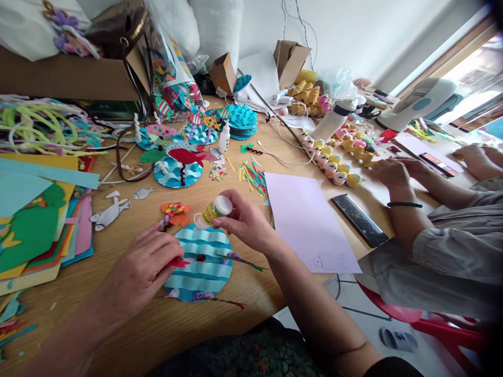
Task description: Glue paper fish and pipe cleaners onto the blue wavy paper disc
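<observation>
My right hand (247, 222) grips a small white bottle (216, 210) with a yellow label, tilted with its lower end to the left above a round disc (202, 243) with wavy blue paper strips. My left hand (147, 262) lies over the disc's left edge, thumb and forefinger closed at a red paper piece (179, 263). Pipe cleaners with coloured paper tips, one a green-tipped strand (251, 265), stick out from the disc. An orange spotted paper fish (175, 208) lies just beyond my left fingers.
Finished blue discs with paper fish (178, 173) and a white squeeze bottle (224, 138) stand behind. Coloured paper sheets (39, 225) are stacked at left. A lilac sheet (306, 220) and a black case (359, 220) lie at right, near another person's hands (391, 173).
</observation>
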The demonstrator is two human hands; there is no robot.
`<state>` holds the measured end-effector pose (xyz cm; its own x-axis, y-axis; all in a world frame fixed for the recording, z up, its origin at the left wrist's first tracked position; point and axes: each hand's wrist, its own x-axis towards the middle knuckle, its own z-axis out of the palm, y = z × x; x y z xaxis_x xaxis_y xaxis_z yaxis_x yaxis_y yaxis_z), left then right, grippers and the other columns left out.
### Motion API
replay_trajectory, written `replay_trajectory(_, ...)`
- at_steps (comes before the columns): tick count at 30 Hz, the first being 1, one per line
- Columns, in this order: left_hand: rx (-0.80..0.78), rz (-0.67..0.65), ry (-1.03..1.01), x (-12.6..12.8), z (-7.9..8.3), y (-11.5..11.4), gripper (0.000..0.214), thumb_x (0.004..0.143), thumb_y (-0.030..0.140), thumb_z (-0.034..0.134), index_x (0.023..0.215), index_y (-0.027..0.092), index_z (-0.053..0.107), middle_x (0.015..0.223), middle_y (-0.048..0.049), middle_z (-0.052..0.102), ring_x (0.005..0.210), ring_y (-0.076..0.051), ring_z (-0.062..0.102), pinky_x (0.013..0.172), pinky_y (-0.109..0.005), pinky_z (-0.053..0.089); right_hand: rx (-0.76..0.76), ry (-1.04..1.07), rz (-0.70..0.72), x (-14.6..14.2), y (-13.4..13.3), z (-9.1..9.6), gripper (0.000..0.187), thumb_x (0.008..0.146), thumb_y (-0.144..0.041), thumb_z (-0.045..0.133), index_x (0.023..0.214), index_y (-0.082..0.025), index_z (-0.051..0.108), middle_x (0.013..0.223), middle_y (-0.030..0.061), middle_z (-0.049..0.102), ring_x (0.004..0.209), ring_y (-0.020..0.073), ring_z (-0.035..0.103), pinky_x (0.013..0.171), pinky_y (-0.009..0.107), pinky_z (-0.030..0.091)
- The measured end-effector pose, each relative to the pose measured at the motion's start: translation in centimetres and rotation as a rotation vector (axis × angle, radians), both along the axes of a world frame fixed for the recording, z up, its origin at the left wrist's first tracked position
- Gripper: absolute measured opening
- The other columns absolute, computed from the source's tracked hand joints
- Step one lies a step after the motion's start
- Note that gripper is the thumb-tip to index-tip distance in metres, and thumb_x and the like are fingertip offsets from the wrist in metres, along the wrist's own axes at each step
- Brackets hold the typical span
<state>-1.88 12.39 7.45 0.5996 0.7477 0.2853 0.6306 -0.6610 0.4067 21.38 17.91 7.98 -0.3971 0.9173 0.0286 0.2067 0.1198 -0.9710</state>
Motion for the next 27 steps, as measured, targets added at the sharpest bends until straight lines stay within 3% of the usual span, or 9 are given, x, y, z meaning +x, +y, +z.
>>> replay_trajectory(10,-0.009,0.013,0.007,0.0,0.0,0.0,0.016,0.086,0.026,0.040,0.087,0.025,0.056,0.086,0.0012,0.062,0.087,-0.016,0.056,0.101,-0.039,0.031,0.136,-0.192,-0.067,-0.5,0.1,0.5,0.038,0.072,-0.036,0.065,0.104,-0.020,0.052,0.075,-0.0028,0.058,0.060,0.0075,0.051,0.053,0.019,0.039)
replay_trajectory(17,-0.026,0.027,0.015,0.0,0.0,0.0,0.020,0.087,0.028,0.037,0.087,0.024,0.057,0.086,0.0005,0.062,0.086,-0.016,0.056,0.101,-0.040,0.032,0.267,-0.310,-0.047,-0.5,0.0,1.1,0.034,0.073,-0.036,0.064,0.102,-0.020,0.056,0.081,-0.0004,0.060,0.064,0.0091,0.051,0.060,0.022,0.041)
replay_trajectory(27,0.007,0.005,0.009,0.2,0.1,0.0,0.017,0.087,0.022,0.039,0.089,0.024,0.055,0.087,0.0013,0.061,0.087,-0.015,0.056,0.102,-0.039,0.031,0.325,-0.390,-0.008,-0.6,0.1,1.5,0.029,0.074,-0.032,0.063,0.099,-0.020,0.055,0.085,0.0006,0.060,0.070,0.0105,0.051,0.064,0.023,0.039)
